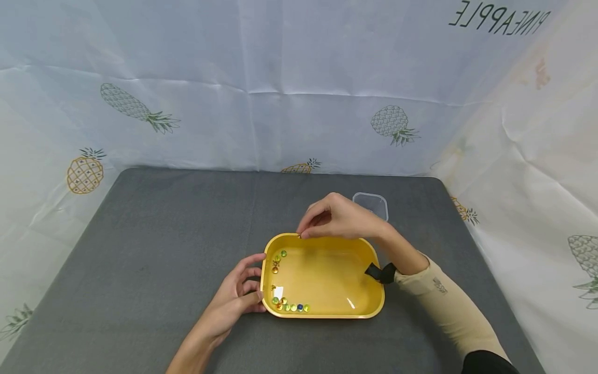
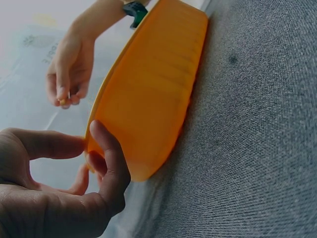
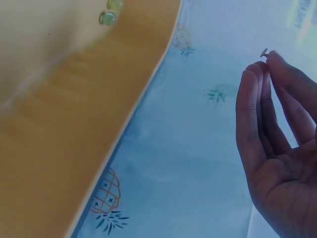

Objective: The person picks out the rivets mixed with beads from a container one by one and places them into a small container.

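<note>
A yellow tray (image 1: pixel 327 316) with rounded corners stands on the grey cloth. My left hand (image 1: pixel 233 297) holds its left end, thumb and fingers at the rim. Above the far rim, my right hand (image 1: pixel 344 218) pinches a tiny brass-coloured thumbtack (image 3: pixel 264 52) between thumb and fingertips. Inside the tray, several glass marbles (image 1: pixel 293 307) in green, yellow, amber and blue lie along the left and near walls. Small gold bits (image 1: pixel 273 287), perhaps more tacks, lie among them; they are too small to tell surely.
Behind my right forearm lies a clear plastic container or lid (image 1: pixel 374 201), partly hidden by the arm. A grey cloth (image 1: pixel 163 249) covers the table. Pineapple-printed curtains (image 1: pixel 261 124) hang at the back and sides. A black strap (image 1: pixel 380 272) at my right wrist overhangs the tray.
</note>
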The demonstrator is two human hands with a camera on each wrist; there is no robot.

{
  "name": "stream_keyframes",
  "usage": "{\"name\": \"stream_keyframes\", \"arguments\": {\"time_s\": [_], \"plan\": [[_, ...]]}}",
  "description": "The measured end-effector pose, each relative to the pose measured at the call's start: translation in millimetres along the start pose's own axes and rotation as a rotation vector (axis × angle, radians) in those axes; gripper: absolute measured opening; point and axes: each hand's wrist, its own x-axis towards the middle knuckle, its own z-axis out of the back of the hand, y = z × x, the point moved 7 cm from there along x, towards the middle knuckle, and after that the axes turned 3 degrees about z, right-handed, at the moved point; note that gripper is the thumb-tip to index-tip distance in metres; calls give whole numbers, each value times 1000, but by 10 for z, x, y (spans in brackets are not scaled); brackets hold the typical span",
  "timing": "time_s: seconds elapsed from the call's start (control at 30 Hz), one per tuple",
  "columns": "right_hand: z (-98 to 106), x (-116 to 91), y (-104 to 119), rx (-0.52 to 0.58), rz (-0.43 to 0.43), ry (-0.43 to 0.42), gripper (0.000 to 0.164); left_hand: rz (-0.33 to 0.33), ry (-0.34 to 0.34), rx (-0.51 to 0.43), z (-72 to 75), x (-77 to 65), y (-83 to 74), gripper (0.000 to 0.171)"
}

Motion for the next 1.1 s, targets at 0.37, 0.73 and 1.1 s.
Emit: {"name": "stream_keyframes", "arguments": {"time_s": [0.37, 0.73, 1.1], "plan": [[189, -177, -79, 7, -33, -89, 13, 4, -3, -2, 0, -3, -7, 77], [383, -353, -114, 13, -27, -164, 14, 4, -8, 4, 2, -6, -9, 77], [540, -508, -197, 33, -29, -247, 14, 6, -9, 1, 2, -4, -6, 76]]}}
